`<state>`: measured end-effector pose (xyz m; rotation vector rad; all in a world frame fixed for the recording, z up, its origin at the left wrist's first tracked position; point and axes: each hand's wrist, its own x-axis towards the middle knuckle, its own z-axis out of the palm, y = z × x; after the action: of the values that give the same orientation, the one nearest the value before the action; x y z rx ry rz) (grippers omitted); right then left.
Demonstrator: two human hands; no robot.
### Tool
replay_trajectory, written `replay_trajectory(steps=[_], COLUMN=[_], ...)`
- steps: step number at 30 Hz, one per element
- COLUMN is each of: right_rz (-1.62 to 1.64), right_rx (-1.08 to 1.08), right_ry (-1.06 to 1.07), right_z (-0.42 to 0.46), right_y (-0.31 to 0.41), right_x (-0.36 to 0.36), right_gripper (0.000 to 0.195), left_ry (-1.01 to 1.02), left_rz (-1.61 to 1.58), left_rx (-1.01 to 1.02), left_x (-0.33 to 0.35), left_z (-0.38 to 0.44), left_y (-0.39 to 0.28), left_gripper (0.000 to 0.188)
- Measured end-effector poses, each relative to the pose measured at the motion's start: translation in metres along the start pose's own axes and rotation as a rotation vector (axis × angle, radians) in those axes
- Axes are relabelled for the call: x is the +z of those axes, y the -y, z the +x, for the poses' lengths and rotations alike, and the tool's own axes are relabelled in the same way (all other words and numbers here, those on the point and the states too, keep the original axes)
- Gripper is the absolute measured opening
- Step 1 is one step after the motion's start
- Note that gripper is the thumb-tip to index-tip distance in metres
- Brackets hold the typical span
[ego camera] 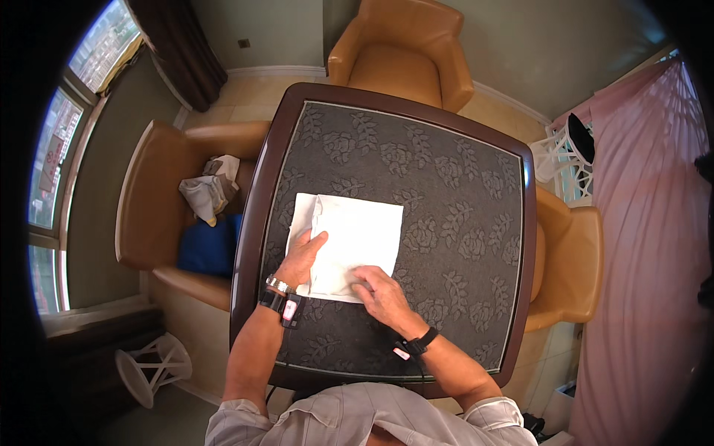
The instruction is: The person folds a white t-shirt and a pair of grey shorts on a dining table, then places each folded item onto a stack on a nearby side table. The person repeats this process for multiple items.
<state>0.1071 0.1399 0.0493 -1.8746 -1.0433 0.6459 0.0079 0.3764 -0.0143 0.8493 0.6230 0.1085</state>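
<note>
A folded white cloth point(360, 240) lies on the dark floral-patterned table top, so bright that its surface detail is washed out. A fold edge runs from top to bottom near its left side, leaving a narrow strip of the lower layer showing. My left hand point(302, 257) grips the cloth at this fold, its thumb on top; some of its fingers are hidden. At the lower right of the cloth rests my right hand point(382, 291), its fingers bent and its thumb apart from them. The right fingertips touch the cloth near its bottom edge.
The table has a raised dark wooden rim point(403, 106). Left of it, a tan armchair point(148, 200) holds crumpled cloths point(207, 192) and a blue item point(206, 245). More tan armchairs stand beyond point(399, 61) and to the right point(569, 262). White stools point(156, 368) flank the area.
</note>
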Motion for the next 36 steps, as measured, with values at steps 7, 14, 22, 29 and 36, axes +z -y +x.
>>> replay_trajectory(steps=[7,14,22,29,36], right_rz=[-0.067,-0.056,-0.029,-0.041,-0.009], right_rx=[0.079,0.060,0.060,0.030,0.024], right_ry=[-0.059,-0.141,-0.153,-0.134,-0.123], right_z=[-0.013,-0.012,-0.014,-0.010,-0.009], right_y=[-0.025,-0.036,-0.044,-0.043,-0.042], right_x=[0.000,0.014,0.021,0.022,0.025], right_gripper=[0.023,0.023,0.022,0.021,0.022], left_ry=[-0.048,-0.111,-0.156,-0.232,-0.302], left_rz=[0.059,0.077,0.217,0.408,0.577], left_rx=[0.077,0.076,0.088,0.191,0.098], left_x=[-0.030,-0.054,-0.054,-0.060,-0.057], left_z=[-0.012,-0.010,0.003,0.015,0.007], left_y=[0.001,0.013,-0.001,-0.005,-0.018], left_gripper=[0.053,0.054,0.044,0.036,0.049])
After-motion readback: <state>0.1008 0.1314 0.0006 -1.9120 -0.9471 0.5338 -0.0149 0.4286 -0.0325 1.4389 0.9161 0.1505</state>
